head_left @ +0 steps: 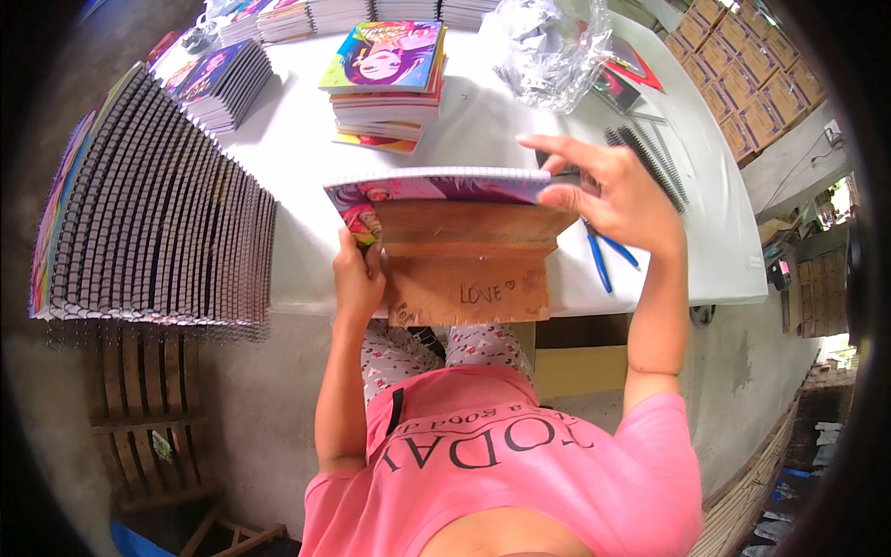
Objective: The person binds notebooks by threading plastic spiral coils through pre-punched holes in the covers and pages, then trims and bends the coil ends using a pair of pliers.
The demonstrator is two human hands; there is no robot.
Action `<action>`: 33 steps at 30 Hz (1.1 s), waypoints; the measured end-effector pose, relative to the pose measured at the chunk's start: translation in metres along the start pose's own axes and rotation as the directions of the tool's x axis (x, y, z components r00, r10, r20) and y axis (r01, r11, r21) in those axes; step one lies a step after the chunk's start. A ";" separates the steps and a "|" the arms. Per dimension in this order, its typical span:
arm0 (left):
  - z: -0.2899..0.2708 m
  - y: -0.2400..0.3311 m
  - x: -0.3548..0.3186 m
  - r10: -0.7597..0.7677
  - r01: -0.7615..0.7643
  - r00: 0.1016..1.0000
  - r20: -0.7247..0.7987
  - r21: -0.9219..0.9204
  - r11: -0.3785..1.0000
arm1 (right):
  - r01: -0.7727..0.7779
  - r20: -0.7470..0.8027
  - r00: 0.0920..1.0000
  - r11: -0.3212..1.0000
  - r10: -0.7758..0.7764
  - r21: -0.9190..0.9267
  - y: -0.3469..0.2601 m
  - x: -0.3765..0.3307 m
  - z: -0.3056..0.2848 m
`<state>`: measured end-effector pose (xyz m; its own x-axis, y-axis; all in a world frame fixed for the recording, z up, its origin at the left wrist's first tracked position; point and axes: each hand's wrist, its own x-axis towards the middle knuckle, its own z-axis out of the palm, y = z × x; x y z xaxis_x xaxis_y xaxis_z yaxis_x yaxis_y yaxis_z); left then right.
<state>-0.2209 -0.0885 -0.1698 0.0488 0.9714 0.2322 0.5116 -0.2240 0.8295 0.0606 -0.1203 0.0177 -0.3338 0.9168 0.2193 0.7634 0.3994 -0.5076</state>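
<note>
A notebook [445, 187] with a colourful illustrated cover stands on edge on a wooden stand [464, 237], its pale, evenly notched edge upward. My left hand [360, 269] is closed on its left end, thumb against the cover. At the opposite end is my right hand [608, 190], thumb by the corner and index finger stretched out above it, the two apart. Its other fingers are partly hidden. Just below that hand lie blue-handled pliers [601, 258] on the white table. Black spiral binding coils [654, 162] rest beyond the right wrist.
A tall pile of spiral-bound notebooks [158, 213] fills the table's left side, with a smaller pile [223, 84] behind. Ahead is a stack of illustrated books [385, 70]. A clear plastic bag [552, 56] lies at the back right. Cardboard boxes [747, 74] are stacked beyond the table.
</note>
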 end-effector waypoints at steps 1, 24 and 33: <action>-0.001 0.000 0.000 -0.100 0.098 0.993 0.058 0.030 0.995 | -0.042 0.010 0.999 0.999 0.042 0.016 0.006 -0.008 0.000; 0.045 0.138 0.022 0.663 -0.593 0.744 -0.086 0.371 0.714 | -0.187 -0.055 0.967 0.842 0.248 0.507 0.029 -0.065 0.018; 0.053 0.134 0.020 0.670 -0.570 0.733 -0.117 0.432 0.700 | 0.018 -0.335 0.935 0.925 0.120 0.381 0.024 -0.034 0.036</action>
<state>-0.1054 -0.0953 -0.0810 0.2777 0.5534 0.7853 0.7003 -0.6762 0.2289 0.0706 -0.1415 -0.0321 -0.0351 0.9055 0.4230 0.4894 0.3846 -0.7827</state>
